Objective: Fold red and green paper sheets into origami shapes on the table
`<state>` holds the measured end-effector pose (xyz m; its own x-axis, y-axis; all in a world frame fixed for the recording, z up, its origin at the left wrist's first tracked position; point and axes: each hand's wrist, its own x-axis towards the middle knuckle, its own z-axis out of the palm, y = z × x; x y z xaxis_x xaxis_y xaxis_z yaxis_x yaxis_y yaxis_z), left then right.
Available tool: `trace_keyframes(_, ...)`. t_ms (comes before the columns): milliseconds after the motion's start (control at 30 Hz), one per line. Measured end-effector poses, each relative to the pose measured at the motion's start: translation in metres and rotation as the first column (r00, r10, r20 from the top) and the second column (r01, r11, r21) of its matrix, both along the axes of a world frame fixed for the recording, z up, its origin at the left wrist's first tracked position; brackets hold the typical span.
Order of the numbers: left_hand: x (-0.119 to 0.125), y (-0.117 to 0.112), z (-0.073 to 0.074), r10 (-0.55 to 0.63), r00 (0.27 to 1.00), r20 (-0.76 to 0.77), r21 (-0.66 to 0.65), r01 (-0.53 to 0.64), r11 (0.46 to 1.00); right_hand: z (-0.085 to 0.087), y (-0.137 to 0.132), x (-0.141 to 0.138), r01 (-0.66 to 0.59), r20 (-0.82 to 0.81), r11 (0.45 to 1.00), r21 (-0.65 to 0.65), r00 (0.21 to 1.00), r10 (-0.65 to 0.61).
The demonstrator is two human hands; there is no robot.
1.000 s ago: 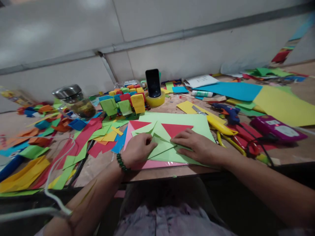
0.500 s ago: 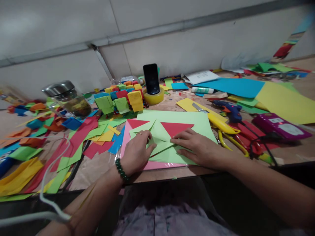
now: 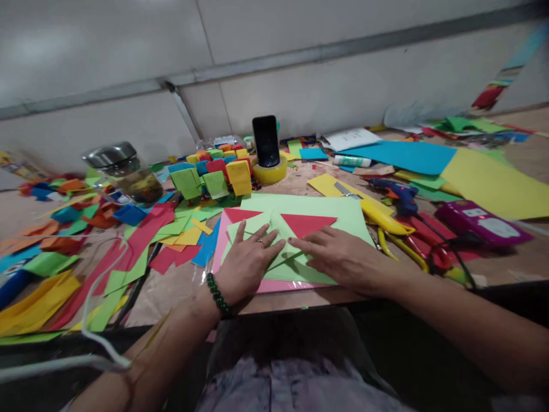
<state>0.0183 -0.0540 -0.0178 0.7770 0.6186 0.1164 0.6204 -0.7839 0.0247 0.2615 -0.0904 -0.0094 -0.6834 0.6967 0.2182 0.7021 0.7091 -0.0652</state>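
Folded light green paper (image 3: 280, 226) lies under both hands, on top of a larger light green sheet (image 3: 343, 212). My left hand (image 3: 251, 254) rests flat on its left part, fingers spread. My right hand (image 3: 338, 252) has its fingers stretched out over the right side, the index fingertip at the folded flap. A red triangle of paper (image 3: 306, 223) shows between the flap and my right hand; another red piece (image 3: 242, 215) shows beyond my left hand. Beneath everything a pink sheet (image 3: 278, 286) sticks out at the left and front.
Small folded paper pieces (image 3: 217, 185) stand in rows behind. A phone (image 3: 266, 143) leans upright by a yellow tape roll (image 3: 271, 173). At right lie a yellow-handled cutter (image 3: 386, 216), a blue glue gun (image 3: 397, 193) and a purple device (image 3: 482, 223). A lidded glass jar (image 3: 139, 180) stands left.
My left hand has gone from curled fingers at the flap to lying flat with fingers spread. The raised flap edge now lies lower. My right hand has barely moved.
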Motion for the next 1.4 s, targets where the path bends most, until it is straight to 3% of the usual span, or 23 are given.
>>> trace_keyframes(167,0.001,-0.002,0.000,-0.023,1.000,0.003,0.043,0.023,0.999,0.003,-0.008,-0.024,-0.152,0.140,0.970,0.189,0.982,0.127)
trace_keyframes(467,0.003,-0.001,-0.001,-0.023,1.000,0.003,0.038,0.023,0.999,0.011,-0.002,-0.043,-0.225,0.150,0.958,0.178,0.968,0.199)
trace_keyframes(700,0.003,-0.002,0.000,-0.033,0.999,0.007,0.059,0.032,0.998,0.003,0.001,-0.042,-0.288,0.193,0.913,0.289,0.952,0.239)
trace_keyframes(800,0.003,-0.002,0.000,-0.034,0.999,-0.001,0.062,0.034,0.998,0.002,0.001,-0.037,-0.309,0.218,0.912,0.271,0.942,0.255)
trace_keyframes(1167,0.002,0.000,-0.004,-0.039,0.999,-0.007,0.070,0.039,0.997,0.000,-0.008,0.000,-0.155,0.179,0.964,0.216,0.977,0.116)
trace_keyframes(1400,0.002,-0.001,-0.003,-0.046,0.999,0.004,0.074,0.046,0.996,0.008,-0.023,0.004,-0.093,0.069,0.935,0.343,0.995,0.073)
